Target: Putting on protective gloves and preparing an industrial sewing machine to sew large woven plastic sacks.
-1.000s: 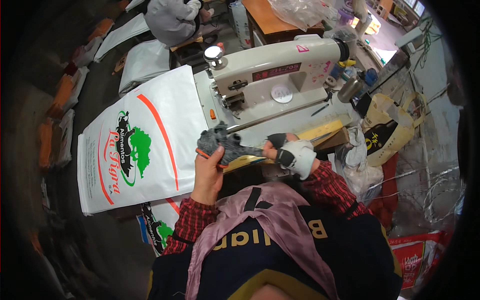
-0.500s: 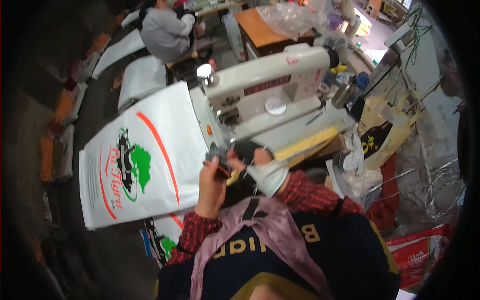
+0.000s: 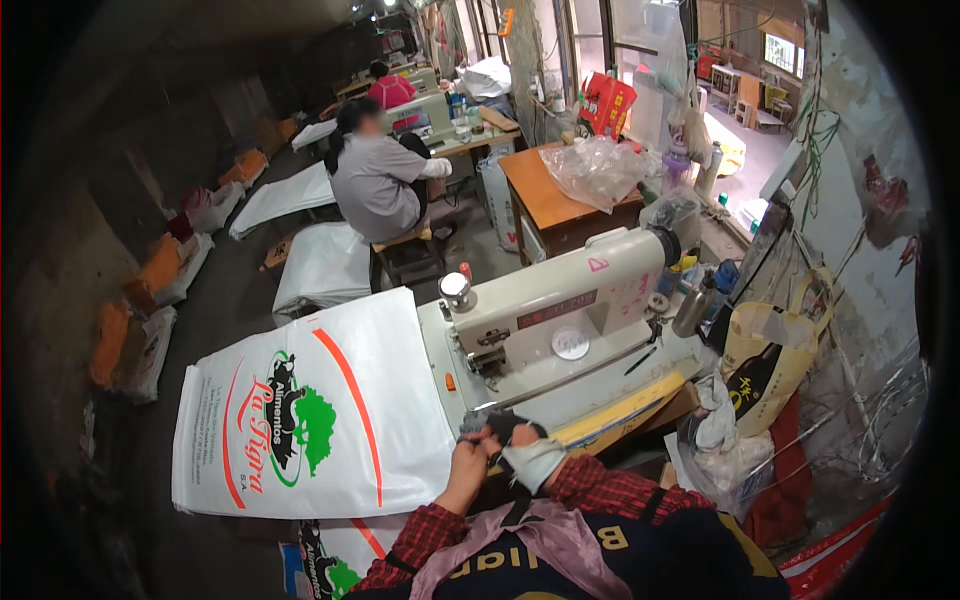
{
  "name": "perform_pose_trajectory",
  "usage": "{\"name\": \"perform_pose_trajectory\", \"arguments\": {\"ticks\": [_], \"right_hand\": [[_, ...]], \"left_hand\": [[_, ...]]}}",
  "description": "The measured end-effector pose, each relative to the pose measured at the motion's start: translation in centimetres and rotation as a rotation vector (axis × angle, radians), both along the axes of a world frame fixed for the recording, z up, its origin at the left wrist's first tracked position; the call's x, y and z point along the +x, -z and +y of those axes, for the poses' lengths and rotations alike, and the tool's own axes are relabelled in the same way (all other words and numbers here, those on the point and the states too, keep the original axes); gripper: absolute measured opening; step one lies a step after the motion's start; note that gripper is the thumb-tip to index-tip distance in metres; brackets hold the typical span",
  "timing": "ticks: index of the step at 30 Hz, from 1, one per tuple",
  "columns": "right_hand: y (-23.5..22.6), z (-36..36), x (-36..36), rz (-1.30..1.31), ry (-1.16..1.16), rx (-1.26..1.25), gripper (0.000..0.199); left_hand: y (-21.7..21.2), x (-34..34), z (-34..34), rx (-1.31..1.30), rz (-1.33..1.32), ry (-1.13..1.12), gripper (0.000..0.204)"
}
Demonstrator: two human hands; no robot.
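Note:
My left hand (image 3: pixel 464 478) and my right hand (image 3: pixel 530 455) meet at the front edge of the sewing machine table, fingers closed together. Between and just beyond them is a small dark grey, cloth-like piece (image 3: pixel 487 424); what exactly the fingertips grip is too small to make out. A white wrap covers part of my right hand and wrist. Directly ahead stands a cream industrial sewing machine (image 3: pixel 625 258). Left of it lies a stack of white printed woven sacks (image 3: pixel 415 400) with a green tree and red stripes, touched by neither hand.
A small orange piece (image 3: pixel 450 381) lies by the machine's needle area. A metal bottle (image 3: pixel 692 308) and a cream bag (image 3: pixel 775 345) are at the right. Farther off, a person in grey (image 3: pixel 375 185) sits near a wooden cabinet (image 3: pixel 540 180). More white sacks (image 3: pixel 322 265) lie behind the stack.
The view has tilted up, so the machine and sacks sit lower and more of the room shows. My hands stay together at the table edge.

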State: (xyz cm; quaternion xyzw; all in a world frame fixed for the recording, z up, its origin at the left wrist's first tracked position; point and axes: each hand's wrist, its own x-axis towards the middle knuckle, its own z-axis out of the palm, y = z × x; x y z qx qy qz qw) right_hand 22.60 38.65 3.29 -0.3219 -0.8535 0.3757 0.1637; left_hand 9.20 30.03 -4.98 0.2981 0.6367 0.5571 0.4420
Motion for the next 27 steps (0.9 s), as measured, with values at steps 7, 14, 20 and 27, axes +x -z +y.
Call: {"name": "perform_pose_trajectory", "arguments": {"ticks": [7,14,20,27], "right_hand": [[0.4,-0.9,-0.4,-0.032,-0.01,0.068,0.026],[-1.1,0.1,-1.4,-0.103,-0.058,0.042,0.025],[-0.7,-0.4,-0.3,-0.142,-0.083,0.054,0.025],[-0.8,-0.6,0.1,-0.186,-0.113,0.056,0.025]], "left_hand": [[-0.3,-3.5,3.0,0.015,-0.578,0.013,0.018],[-1.5,-2.0,5.2,0.057,-0.82,-0.46,0.013],[-5.0,0.1,4.7,0.028,-0.852,-0.476,0.013],[-4.5,0.2,4.3,-0.06,-0.829,-0.325,0.015]]}}
